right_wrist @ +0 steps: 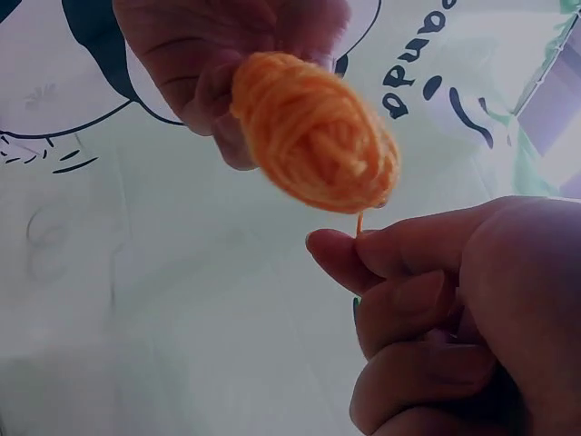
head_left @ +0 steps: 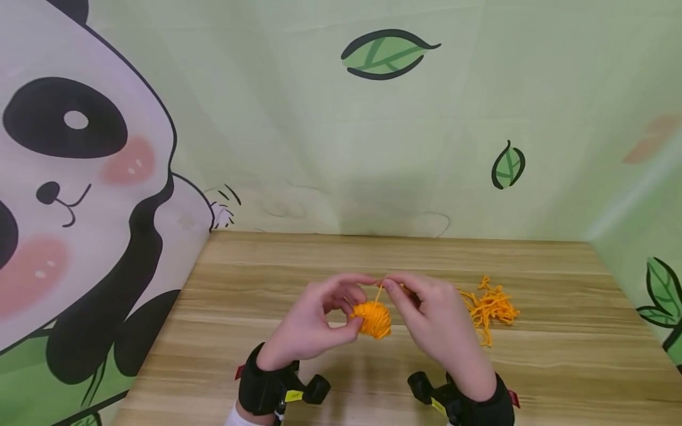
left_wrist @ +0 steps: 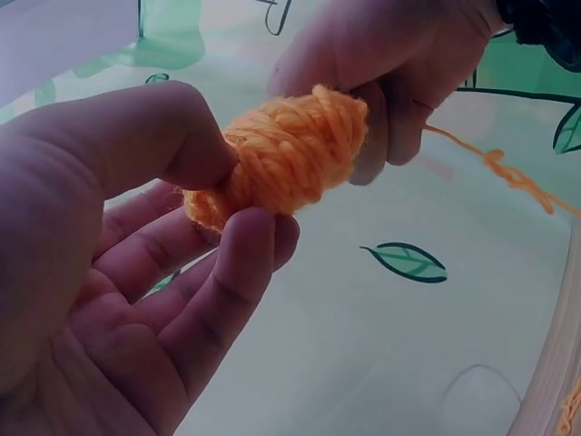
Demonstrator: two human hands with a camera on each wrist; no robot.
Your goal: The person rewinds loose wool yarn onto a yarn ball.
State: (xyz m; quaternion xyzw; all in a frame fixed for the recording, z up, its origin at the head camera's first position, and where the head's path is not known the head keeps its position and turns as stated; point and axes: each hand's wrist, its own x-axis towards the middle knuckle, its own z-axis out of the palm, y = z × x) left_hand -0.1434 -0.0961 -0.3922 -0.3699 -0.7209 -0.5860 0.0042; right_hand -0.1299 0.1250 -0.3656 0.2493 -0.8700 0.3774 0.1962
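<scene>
Just above the bench (head_left: 565, 331), we see a small orange yarn ball (head_left: 375, 321) pinched in the left grip (head_left: 314, 326), thumb and fingers closed on one end only. Our guess is that it's held like that to leave most of the wound part uncovered. Right beside it, the right grip (head_left: 436, 322) pinches a short yarn strand (head_left: 379, 293) between thumb and index finger; that bit looks straight, so we'd say the two are held apart to keep it taut. The ball itself sits between both grips, touching the left, its free end near the right fingertips but not touching. More yarn trails out past the right grip, probably toward the loose yarn heap (head_left: 494, 306) on the bench, likely off to the right for slack.
</scene>
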